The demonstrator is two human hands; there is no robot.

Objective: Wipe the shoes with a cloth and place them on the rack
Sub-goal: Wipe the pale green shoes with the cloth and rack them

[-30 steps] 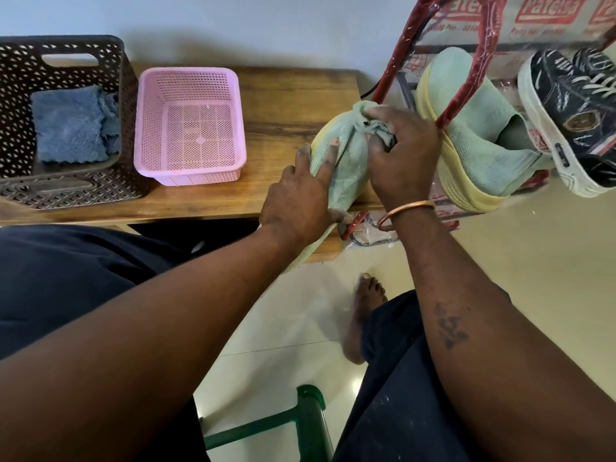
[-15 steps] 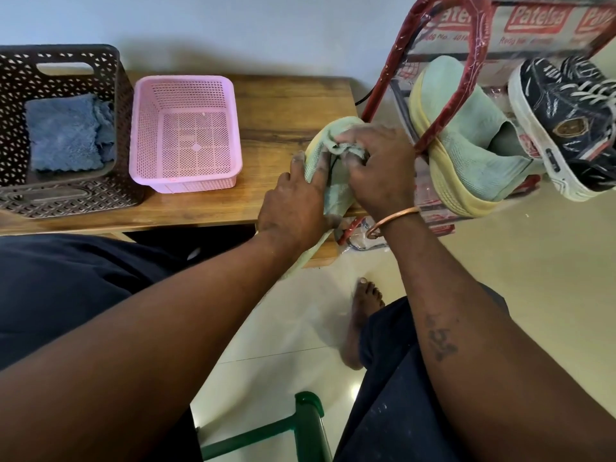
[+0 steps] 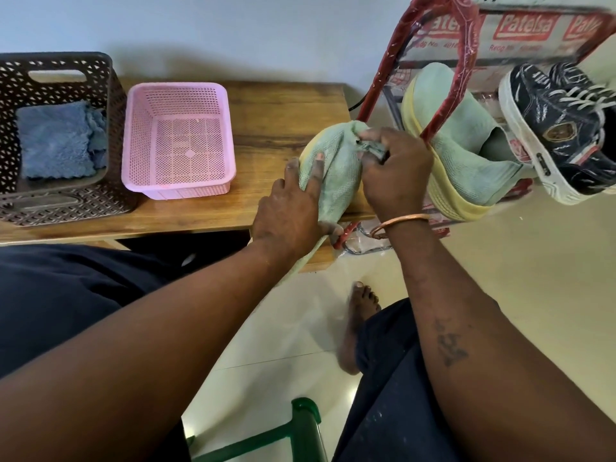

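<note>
Green shoe: mesh upper, yellow sole edge. It is being held in the air over the right end of the worktop, just beside the rack, and is not yet shelved.

Left hand: the shoe is being gripped from the side, with the fingers being wrapped over the mesh.

Right hand: a bunched cloth is being clenched in its curled fingers and pressed against the far end of the shoe.

Step in hand (judged): wiping is being carried out; placing is not begun.

Rack contents: a second green shoe and a dark sneaker are being stored there, both tilted.

Next move (judged): once the upper is being judged clean, the shoe is being called to the rack beside its mate. It is being required to pass the red frame without knocking the shoes already there, and the cloth is being kept clear.

Also on the worktop: a brown basket in which blue cloths are being kept, and a pink basket just beside it.
</note>
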